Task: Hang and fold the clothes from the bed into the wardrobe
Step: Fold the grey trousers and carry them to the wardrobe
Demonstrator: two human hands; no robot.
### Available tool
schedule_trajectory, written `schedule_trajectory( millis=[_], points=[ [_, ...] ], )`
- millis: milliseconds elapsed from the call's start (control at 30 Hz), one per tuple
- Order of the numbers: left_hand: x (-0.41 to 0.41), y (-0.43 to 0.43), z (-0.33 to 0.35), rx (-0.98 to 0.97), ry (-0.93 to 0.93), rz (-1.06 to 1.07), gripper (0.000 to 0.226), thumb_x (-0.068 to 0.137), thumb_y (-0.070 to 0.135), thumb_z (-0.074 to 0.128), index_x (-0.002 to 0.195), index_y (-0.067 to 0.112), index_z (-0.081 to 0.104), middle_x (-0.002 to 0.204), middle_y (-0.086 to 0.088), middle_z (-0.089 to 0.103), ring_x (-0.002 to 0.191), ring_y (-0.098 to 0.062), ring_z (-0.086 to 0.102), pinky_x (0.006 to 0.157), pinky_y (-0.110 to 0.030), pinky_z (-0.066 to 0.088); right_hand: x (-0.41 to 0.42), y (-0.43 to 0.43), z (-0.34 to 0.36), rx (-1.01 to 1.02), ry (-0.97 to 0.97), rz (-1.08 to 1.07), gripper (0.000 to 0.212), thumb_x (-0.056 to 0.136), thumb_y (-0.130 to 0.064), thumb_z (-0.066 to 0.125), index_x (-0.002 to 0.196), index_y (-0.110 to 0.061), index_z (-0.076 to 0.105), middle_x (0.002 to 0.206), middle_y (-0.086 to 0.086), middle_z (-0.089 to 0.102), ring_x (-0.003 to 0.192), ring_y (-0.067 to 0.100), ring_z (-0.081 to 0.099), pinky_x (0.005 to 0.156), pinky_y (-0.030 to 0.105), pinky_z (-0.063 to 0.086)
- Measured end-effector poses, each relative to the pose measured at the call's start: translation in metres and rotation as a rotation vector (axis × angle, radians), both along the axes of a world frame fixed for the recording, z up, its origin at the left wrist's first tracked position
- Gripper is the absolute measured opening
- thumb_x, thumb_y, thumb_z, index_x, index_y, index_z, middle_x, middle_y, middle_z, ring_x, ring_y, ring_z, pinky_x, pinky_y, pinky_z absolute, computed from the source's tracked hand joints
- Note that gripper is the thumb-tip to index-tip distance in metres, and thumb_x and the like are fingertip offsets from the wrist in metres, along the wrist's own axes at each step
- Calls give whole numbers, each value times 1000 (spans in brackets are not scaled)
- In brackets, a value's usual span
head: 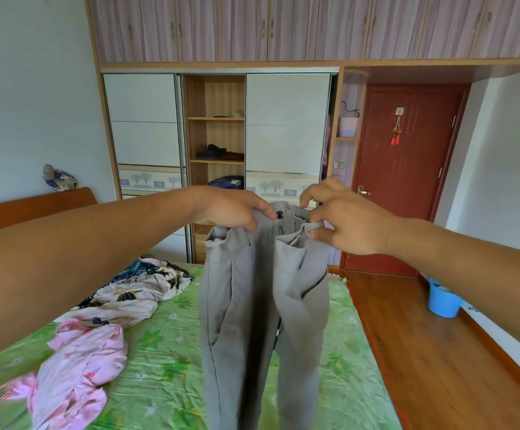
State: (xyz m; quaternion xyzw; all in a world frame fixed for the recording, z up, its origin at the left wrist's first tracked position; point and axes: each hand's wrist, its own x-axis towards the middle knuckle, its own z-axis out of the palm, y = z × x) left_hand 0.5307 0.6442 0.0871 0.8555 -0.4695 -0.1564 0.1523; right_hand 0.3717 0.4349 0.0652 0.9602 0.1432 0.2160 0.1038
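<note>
Two hands are raised, the left hand and the right hand, and both grip one pair of grey trousers. The trousers have one dark button at the waist.

Two more garments lie on the one bed: one pink garment by its left edge and one patterned garment toward its far left corner.

The one wardrobe has two white sliding doors, a left door and a right door. Two shelves show between them, an upper shelf and a lower shelf. One dark pile lies on the lower shelf and one blue bundle lies beneath it.

There is one red door. One blue bucket stands on the floor beyond the bed's right edge.
</note>
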Motion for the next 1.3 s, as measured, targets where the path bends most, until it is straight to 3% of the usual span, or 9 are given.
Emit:
schedule_trajectory(
  millis=[67,167,267,467,600,700,800,967,1300],
  points=[
    [2,-3,0,-37,-6,-30,59,88,7,54,135,43,55,142,-1,51,79,-19,61,67,-30,55,-1,11,-7,-51,-112,137,23,90,-31,69,79,-12,73,124,-3,62,122,22,45,98,37,32],
    [2,-4,-2,-58,7,-86,57,90,4,57,134,41,58,148,4,49,124,-16,56,107,-40,47,1,27,-12,-73,-107,240,27,95,-39,58,87,-16,72,104,-7,69,117,15,55,107,40,32],
    [3,-6,-8,-48,21,-117,57,92,6,59,136,44,57,152,13,45,141,-9,39,121,-38,28,5,25,-12,-159,27,132,36,102,-49,38,87,-23,58,77,-9,59,86,15,60,114,44,30],
    [-6,-7,-11,-224,40,-157,28,95,12,65,112,32,74,118,18,69,113,3,60,110,-26,40,12,17,-22,-175,-114,197,19,105,-47,34,100,-29,39,63,1,57,54,29,52,75,43,51],
    [-6,-6,-12,-340,141,-153,12,93,8,68,96,19,72,98,6,69,91,-8,64,96,-31,49,21,9,-22,-112,-110,73,49,102,-62,21,115,-29,55,96,4,74,95,28,68,99,45,45],
    [-8,-4,-12,-402,266,-145,11,92,4,69,91,15,67,86,6,68,87,-12,61,89,-35,45,21,7,-21,64,-102,80,46,99,-58,36,101,-23,65,58,-11,50,61,20,52,60,31,37],
    [-9,0,-15,-475,344,-122,15,92,0,66,89,14,68,88,-3,68,87,-19,60,88,-41,44,20,5,-24,88,-157,40,33,100,-50,49,86,-24,61,53,-16,30,57,15,39,56,29,29],
    [-13,21,-12,-513,292,-127,15,92,23,60,99,21,73,108,-15,65,97,-22,61,88,-42,54,19,-7,-26,59,-163,-123,38,102,-52,45,86,-21,61,58,-11,40,66,25,54,57,32,39],
    [-6,14,-43,-202,-151,-250,50,86,38,75,129,45,49,126,20,58,121,-6,54,107,-39,45,16,-10,-21,41,-157,-203,36,103,-53,37,87,-24,51,74,2,57,78,29,60,61,35,43]
  ],
)
